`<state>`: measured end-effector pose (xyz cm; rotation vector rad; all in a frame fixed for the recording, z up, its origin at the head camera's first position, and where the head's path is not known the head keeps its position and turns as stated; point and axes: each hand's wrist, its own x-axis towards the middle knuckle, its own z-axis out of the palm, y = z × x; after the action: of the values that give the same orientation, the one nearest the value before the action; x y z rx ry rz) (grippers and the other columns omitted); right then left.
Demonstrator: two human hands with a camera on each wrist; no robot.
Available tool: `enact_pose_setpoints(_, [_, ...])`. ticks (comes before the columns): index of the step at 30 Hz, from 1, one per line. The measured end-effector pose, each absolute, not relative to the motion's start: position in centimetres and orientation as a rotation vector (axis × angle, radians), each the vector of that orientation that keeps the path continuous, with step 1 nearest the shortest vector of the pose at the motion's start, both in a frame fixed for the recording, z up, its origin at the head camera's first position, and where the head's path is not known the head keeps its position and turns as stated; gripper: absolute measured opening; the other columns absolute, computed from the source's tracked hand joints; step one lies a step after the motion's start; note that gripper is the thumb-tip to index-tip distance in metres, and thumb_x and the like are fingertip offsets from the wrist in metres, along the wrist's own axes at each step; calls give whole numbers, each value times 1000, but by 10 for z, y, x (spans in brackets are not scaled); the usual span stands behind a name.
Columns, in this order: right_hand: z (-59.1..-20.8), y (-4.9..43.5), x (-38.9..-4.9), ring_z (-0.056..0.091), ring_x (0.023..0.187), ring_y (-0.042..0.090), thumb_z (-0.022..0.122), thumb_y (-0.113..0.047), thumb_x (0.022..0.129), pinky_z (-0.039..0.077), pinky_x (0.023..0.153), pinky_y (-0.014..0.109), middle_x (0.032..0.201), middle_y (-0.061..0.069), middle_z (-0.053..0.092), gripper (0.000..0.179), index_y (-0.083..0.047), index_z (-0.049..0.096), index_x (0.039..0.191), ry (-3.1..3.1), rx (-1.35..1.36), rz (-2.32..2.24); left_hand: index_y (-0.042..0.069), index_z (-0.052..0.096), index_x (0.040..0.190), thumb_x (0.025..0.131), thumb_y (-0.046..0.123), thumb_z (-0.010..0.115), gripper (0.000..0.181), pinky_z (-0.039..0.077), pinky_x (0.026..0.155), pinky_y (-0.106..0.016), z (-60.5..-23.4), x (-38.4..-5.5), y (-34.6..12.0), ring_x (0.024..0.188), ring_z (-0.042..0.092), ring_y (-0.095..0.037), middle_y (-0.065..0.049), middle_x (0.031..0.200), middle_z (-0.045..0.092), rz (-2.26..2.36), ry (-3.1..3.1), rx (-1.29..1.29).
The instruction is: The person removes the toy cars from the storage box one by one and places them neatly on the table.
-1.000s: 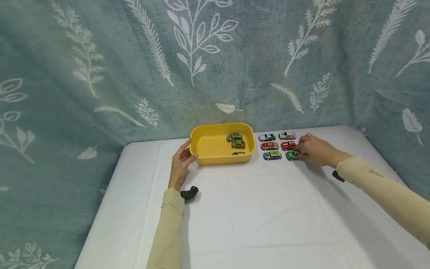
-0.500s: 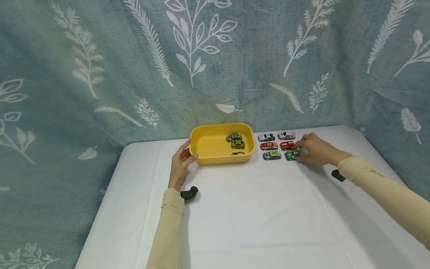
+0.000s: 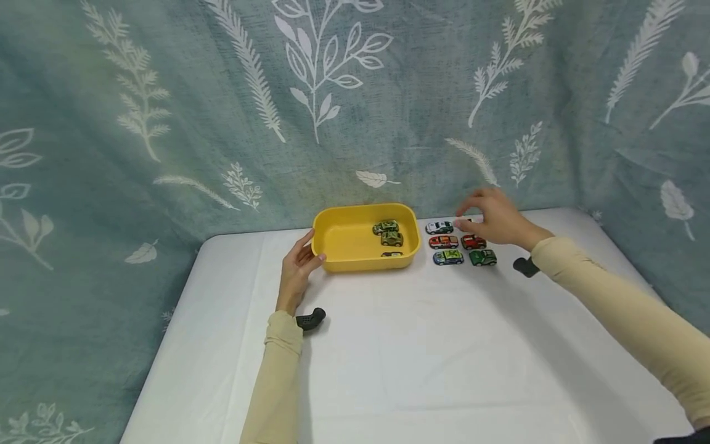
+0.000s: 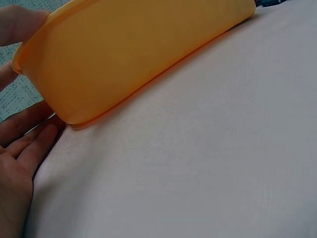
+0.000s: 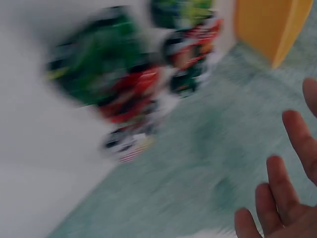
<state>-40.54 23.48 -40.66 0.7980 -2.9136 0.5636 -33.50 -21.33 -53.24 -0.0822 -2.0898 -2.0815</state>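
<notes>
My left hand (image 3: 296,274) holds the left end of a yellow plastic bin (image 3: 338,266); in the left wrist view its thumb (image 4: 22,25) lies on the rim and other fingers touch the outside. Inside the bin are a green toy car (image 3: 385,227), an olive toy car (image 3: 391,238) and a third one mostly hidden by the front wall. My right hand (image 3: 493,216) hovers, fingers spread, over two columns of toy cars. Visible are a white-green car (image 3: 439,227), an orange-red car (image 3: 444,242), a blue-yellow car (image 3: 448,257), a red car (image 3: 474,242) and a green car (image 3: 483,258). A white car is mostly behind my hand.
All of this stands on a white-covered table (image 3: 388,345). A teal leaf-print cloth (image 3: 222,111) hangs right behind the bin and cars. Black wrist devices, such as the left one (image 3: 312,319), stick out beside each wrist.
My right hand has let go of the green car at the front right, lifted and moved back and left above the cars. My left hand stays on the bin.
</notes>
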Motion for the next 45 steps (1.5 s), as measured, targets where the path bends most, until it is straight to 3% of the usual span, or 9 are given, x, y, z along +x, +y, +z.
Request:
enact_pose_setpoints(4, [-399, 191, -419, 39, 139, 47, 76, -29, 99, 37, 112, 71, 146, 24, 55, 22, -10, 80, 110, -2844, 789, 599, 14, 53, 157, 94, 9, 79, 69, 45, 122, -47, -531, -336, -219, 137, 60, -35, -20, 151, 60, -2070, -2097, -100])
enact_pose_setpoints(9, [-399, 143, -435, 31, 147, 50, 79, -32, 97, 29, 119, 72, 157, 23, 48, 21, -13, 84, 105, -2836, 868, 624, 15, 54, 157, 94, 9, 78, 68, 44, 123, -48, -533, -339, -222, 138, 59, -35, -19, 152, 59, -2062, -2107, -129])
enact_pose_setpoints(12, [-401, 122, -439, 31, 149, 50, 80, -33, 95, 26, 122, 73, 160, 23, 47, 22, -14, 86, 105, -2892, 917, 579, 17, 54, 157, 95, 9, 78, 68, 45, 122, -47, -535, -340, -223, 138, 59, -35, -18, 152, 59, -2071, -2118, -142])
enact_pose_setpoints(16, [-407, 102, -440, 36, 146, 49, 80, -32, 96, 29, 121, 70, 156, 26, 51, 23, -13, 86, 106, -2953, 962, 522, 14, 52, 158, 96, 6, 77, 67, 45, 122, -49, -535, -337, -223, 139, 59, -38, -22, 152, 58, -2075, -2117, -166])
enact_pose_setpoints(21, [-420, 95, -445, 40, 142, 48, 79, -27, 97, 34, 119, 67, 151, 28, 54, 24, -9, 84, 112, -2986, 979, 479, 11, 53, 157, 95, 4, 77, 67, 45, 121, -51, -536, -336, -223, 138, 59, -40, -24, 151, 58, -2054, -2113, -168])
enact_pose_setpoints(29, [-434, 99, -453, 52, 129, 44, 74, -19, 100, 25, 120, 65, 124, 22, 74, 28, -1, 80, 121, -2972, 1055, 508, 17, 54, 157, 95, 7, 77, 67, 47, 120, -49, -535, -336, -222, 137, 61, -37, -20, 150, 61, -2026, -2140, -164])
enact_pose_setpoints(38, [-451, 98, -454, 54, 127, 44, 70, -17, 103, 31, 117, 62, 127, 16, 76, 27, -2, 78, 125, -2994, 1069, 449, 17, 55, 156, 96, 9, 77, 65, 46, 121, -50, -536, -335, -221, 135, 61, -36, -18, 151, 60, -2011, -2144, -155])
enact_pose_setpoints(45, [-458, 97, -455, 50, 136, 47, 69, -14, 103, 26, 122, 64, 130, 16, 75, 28, -2, 76, 127, -2998, 1048, 450, 16, 55, 156, 96, 7, 77, 65, 46, 120, -53, -537, -337, -222, 136, 60, -40, -20, 151, 59, -2011, -2126, -171])
